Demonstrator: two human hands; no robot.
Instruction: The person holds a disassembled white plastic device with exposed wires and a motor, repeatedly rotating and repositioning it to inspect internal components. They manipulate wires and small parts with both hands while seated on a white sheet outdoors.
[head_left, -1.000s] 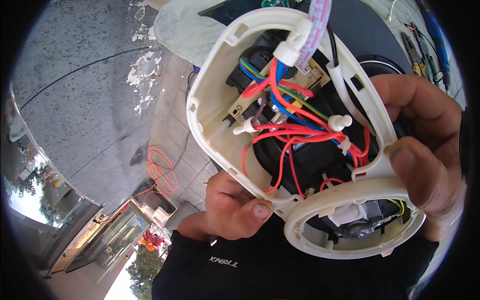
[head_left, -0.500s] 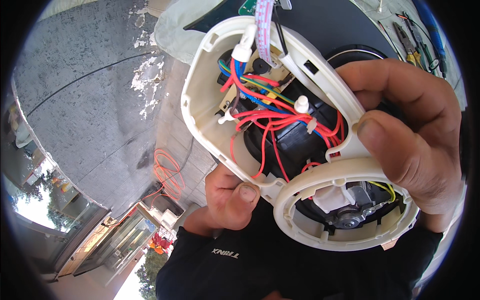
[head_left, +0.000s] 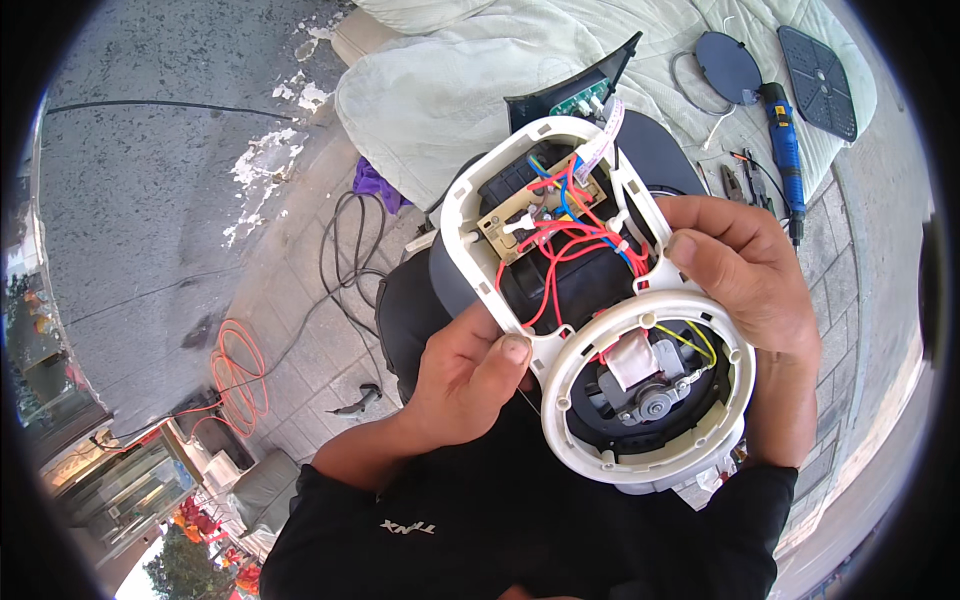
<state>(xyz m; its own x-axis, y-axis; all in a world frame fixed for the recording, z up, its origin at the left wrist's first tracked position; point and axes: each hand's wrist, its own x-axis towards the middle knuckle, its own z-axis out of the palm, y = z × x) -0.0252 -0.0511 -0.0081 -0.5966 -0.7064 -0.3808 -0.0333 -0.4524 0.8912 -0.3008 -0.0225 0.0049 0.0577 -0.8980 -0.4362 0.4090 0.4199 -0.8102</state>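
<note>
Between my two hands is an opened white plastic appliance housing (head_left: 470, 275), its inside facing up. Red, blue and yellow-green wires (head_left: 580, 240) run over a tan circuit board (head_left: 500, 225) in the larger, boxy part. The round ring (head_left: 560, 420) nearest me surrounds a small metal motor (head_left: 652, 402). My left hand (head_left: 470, 375) pinches the left rim where box and ring meet. My right hand (head_left: 745, 270) grips the right side, thumb on the rim. A white ribbon cable (head_left: 603, 145) leads to a dark panel with a green board (head_left: 580, 97) beyond the housing.
On the pale cloth (head_left: 440, 90) at the far right lie a blue power screwdriver (head_left: 785, 150), pliers (head_left: 732, 185), a round dark lid (head_left: 728, 68) and a black perforated plate (head_left: 818, 82). Orange cable (head_left: 238, 375) and black cable (head_left: 350, 240) coil on the paving to the left.
The housing now appears smaller and lower, with both hands still on it. More cloth, tools and paving have come into view. The dark panel with the green board shows more fully.
</note>
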